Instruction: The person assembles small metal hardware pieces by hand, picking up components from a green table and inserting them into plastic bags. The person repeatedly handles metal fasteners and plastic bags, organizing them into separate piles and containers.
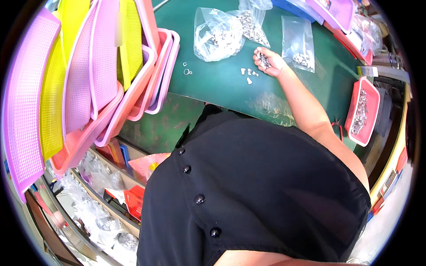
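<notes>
Right hand point(269, 62): curled shut on a fistful of small metal parts point(262, 59).
Loose metal pieces point(248, 73): scattered on green mat point(213, 80), just left of the hand; long axis too small to tell.
Left hand: out of sight.

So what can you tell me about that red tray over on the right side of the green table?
The red tray is a shallow rectangular plastic bin with a pale rim, sitting at the right edge of the green table. It is tilted in this view, its long side running away from the person. A heap of small silvery metal parts fills it. Nothing touches it; the right hand works well to its left, holding similar parts.
</notes>
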A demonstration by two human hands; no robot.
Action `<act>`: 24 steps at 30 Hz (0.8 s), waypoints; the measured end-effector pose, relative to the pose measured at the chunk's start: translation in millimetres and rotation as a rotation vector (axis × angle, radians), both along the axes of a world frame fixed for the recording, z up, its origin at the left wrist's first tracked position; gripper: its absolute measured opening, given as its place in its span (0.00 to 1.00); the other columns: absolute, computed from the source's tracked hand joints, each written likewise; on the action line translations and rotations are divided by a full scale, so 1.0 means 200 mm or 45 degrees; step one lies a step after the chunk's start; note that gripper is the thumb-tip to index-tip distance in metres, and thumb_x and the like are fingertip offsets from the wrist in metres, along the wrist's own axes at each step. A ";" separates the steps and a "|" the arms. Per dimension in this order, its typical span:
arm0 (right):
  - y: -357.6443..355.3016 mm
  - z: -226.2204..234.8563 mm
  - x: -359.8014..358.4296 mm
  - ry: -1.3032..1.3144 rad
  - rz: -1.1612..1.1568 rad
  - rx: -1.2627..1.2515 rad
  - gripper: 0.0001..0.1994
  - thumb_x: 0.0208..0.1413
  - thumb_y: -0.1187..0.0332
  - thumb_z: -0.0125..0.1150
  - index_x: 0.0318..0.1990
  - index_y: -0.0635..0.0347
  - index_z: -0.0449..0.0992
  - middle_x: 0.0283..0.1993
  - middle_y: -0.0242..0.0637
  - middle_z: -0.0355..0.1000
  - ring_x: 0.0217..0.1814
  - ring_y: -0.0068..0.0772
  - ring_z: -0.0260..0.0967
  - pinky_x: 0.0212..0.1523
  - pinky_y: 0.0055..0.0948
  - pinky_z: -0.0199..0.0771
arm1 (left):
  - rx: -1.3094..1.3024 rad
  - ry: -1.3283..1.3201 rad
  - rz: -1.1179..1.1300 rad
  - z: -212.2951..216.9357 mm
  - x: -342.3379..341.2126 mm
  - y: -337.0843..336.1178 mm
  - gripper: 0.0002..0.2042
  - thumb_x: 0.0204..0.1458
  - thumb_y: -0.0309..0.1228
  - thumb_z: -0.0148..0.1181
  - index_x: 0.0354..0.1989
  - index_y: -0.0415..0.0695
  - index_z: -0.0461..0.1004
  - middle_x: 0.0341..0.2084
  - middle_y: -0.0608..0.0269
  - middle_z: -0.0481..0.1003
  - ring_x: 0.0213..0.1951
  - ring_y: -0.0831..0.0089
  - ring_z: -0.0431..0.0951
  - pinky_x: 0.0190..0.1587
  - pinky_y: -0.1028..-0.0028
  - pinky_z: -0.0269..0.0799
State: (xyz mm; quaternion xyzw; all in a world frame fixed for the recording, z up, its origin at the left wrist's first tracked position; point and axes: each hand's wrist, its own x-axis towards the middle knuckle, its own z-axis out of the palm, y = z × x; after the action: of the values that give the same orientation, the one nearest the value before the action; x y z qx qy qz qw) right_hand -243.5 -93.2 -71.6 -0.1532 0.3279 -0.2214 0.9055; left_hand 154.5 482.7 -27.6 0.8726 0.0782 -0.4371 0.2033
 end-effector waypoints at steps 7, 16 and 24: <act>0.07 0.02 0.09 0.640 -0.246 -0.540 0.10 0.51 0.63 0.55 0.33 0.61 0.72 0.27 0.38 0.70 0.27 0.31 0.68 0.19 0.23 0.65 | -0.202 0.025 0.378 -0.06 0.03 0.32 0.17 0.57 0.41 0.47 0.48 0.43 0.68 0.41 0.58 0.72 0.42 0.64 0.73 0.45 0.66 0.69; 0.36 0.03 0.28 2.120 0.161 -1.843 0.17 0.42 0.59 0.58 0.41 0.50 0.75 0.52 0.41 0.66 0.57 0.45 0.58 0.55 0.42 0.58 | -1.075 -0.141 0.918 -0.07 0.56 0.08 0.17 0.56 0.37 0.50 0.52 0.45 0.64 0.43 0.59 0.71 0.43 0.65 0.73 0.43 0.62 0.71; 1.18 0.22 0.87 1.817 0.033 -2.518 0.07 0.38 0.73 0.57 0.29 0.59 0.72 0.37 0.43 0.69 0.42 0.47 0.65 0.38 0.41 0.64 | -1.488 -0.359 0.569 0.19 1.18 0.10 0.11 0.56 0.29 0.50 0.45 0.39 0.72 0.42 0.63 0.72 0.43 0.74 0.71 0.44 0.73 0.68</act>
State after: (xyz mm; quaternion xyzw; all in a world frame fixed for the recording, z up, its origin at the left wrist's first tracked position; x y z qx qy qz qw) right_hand -70.3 143.5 -27.5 -0.8670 0.4403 -0.2327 0.0171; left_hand 389.9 502.2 10.0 0.6298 -0.0205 -0.2358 0.7398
